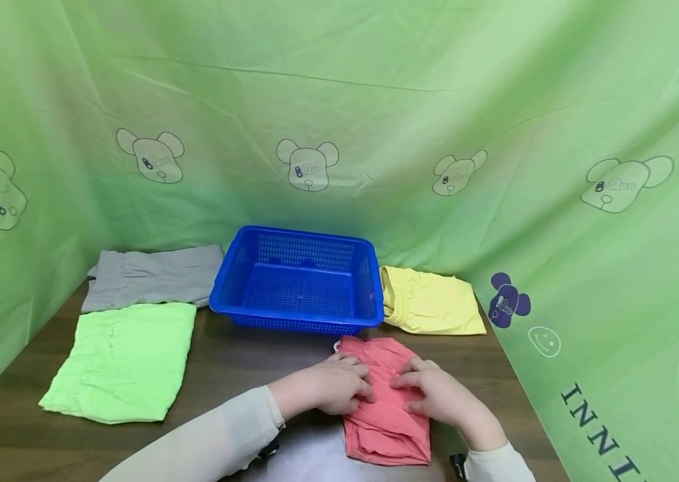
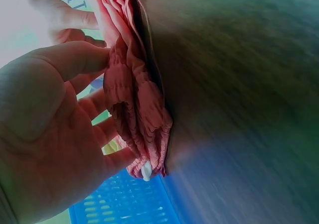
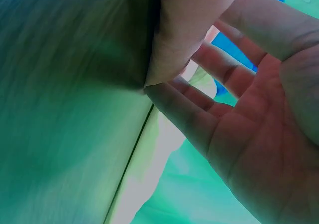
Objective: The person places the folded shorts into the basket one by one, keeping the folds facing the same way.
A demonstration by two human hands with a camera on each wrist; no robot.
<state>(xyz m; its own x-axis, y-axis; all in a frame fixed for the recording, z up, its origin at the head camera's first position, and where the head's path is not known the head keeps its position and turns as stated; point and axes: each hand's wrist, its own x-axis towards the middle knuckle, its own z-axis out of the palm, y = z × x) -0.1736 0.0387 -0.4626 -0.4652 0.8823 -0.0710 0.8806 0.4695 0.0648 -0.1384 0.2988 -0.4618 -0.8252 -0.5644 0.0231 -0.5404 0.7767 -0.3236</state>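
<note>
A folded pair of coral pants (image 1: pixel 389 432) lies on the table in front of the basket, its far end close to the basket's near side. My left hand (image 1: pixel 336 387) rests on its left side, fingers spread and loosely bent. From the right, my right hand (image 1: pixel 438 395) touches the cloth with its fingertips. In the left wrist view, gathered elastic and a white cord tip (image 2: pixel 145 170) show at one end of the folded layers. The right wrist view has the fingers stretched along the edge of the coral cloth (image 3: pixel 184 30).
A blue plastic basket (image 1: pixel 300 320) with nothing in it stands at the back middle. Folded grey pants (image 1: pixel 155 276) and a folded lime-green garment (image 1: pixel 125 361) lie left of it; a folded yellow garment (image 1: pixel 442 304) lies right. A green printed curtain (image 1: pixel 375 114) surrounds the wooden table (image 1: pixel 237 361).
</note>
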